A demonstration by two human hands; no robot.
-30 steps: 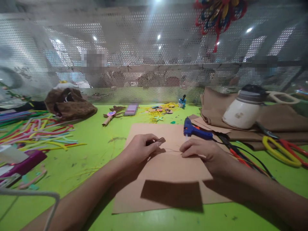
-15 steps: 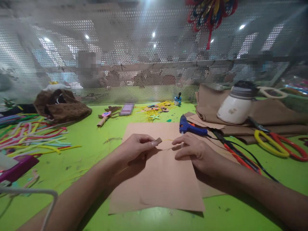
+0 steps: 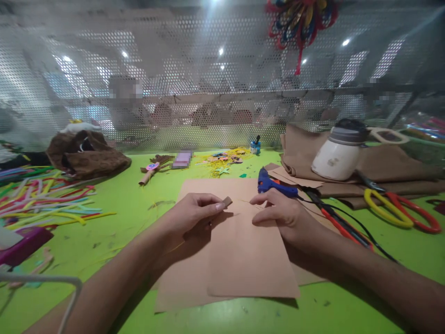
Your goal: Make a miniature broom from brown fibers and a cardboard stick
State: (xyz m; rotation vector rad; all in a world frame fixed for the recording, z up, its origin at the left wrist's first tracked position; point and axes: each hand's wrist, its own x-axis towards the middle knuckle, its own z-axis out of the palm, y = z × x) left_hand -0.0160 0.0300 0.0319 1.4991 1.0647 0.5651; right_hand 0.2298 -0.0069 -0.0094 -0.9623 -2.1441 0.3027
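Pinching a small, flat brown scrap (image 3: pixel 227 202) above tan paper sheets (image 3: pixel 250 266), the nearly closed left hand (image 3: pixel 200 209) leaves its tip exposed, perhaps for clear sight; the right hand (image 3: pixel 280 209) curves half-open over the sheets, any hold unclear; a blue plastic glue gun (image 3: pixel 274 186) lies just beyond, seemingly for easy reach.

A smooth tan upper sheet (image 3: pixel 248 260), its near-right corner slightly raised, partly covers a matching lower sheet (image 3: pixel 184 290); a small brown strip (image 3: pixel 227 202), tilted, is held just above them.
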